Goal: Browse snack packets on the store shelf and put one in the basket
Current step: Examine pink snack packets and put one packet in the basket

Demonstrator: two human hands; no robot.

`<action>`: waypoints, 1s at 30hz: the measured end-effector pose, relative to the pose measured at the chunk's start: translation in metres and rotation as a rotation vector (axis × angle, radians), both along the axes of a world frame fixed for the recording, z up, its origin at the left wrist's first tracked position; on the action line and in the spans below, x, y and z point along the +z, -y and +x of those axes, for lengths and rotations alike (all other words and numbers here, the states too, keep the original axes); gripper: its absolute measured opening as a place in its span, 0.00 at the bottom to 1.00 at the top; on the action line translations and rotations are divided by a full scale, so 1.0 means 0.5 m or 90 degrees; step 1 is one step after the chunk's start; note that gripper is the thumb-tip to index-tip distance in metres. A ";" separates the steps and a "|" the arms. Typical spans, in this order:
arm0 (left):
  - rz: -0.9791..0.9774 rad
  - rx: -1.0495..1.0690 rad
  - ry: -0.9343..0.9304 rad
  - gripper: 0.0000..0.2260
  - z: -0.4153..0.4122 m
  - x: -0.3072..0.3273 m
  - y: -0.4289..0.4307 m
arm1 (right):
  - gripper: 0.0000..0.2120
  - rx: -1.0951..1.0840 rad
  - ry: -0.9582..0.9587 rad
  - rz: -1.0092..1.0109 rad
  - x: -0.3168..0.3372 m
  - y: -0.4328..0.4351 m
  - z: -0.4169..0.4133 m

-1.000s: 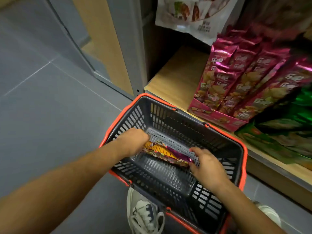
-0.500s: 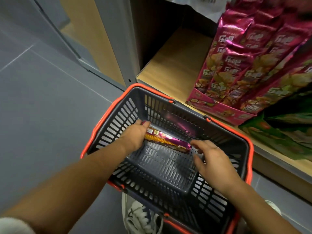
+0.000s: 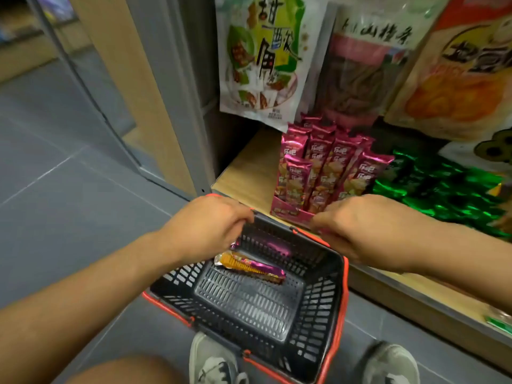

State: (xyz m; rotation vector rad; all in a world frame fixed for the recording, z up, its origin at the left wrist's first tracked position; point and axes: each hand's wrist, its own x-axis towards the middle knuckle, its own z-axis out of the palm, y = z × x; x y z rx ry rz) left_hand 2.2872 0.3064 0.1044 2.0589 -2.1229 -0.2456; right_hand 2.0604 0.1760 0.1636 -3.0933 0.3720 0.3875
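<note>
Snack packet [image 3: 249, 266]: flat on basket [image 3: 343, 286] floor, near far wall; placement judged done.
Left hand [image 3: 205, 225], right hand [image 3: 360, 231]: over far rim, fingers curled; grip on rim cannot tell. Likely readying to lift basket.
Shelf packets [image 3: 318, 173]: upright, just beyond.

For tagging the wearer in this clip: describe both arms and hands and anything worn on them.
The left forearm and right forearm are bare right to the picture's edge; no sleeve shows. The left hand and right hand wear no gloves, and neither wrist carries a watch or band. No ring shows on the fingers in view.
</note>
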 end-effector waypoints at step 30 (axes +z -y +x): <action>-0.206 -0.156 -0.003 0.07 -0.121 0.054 0.226 | 0.22 -0.413 0.262 0.235 0.001 0.249 0.006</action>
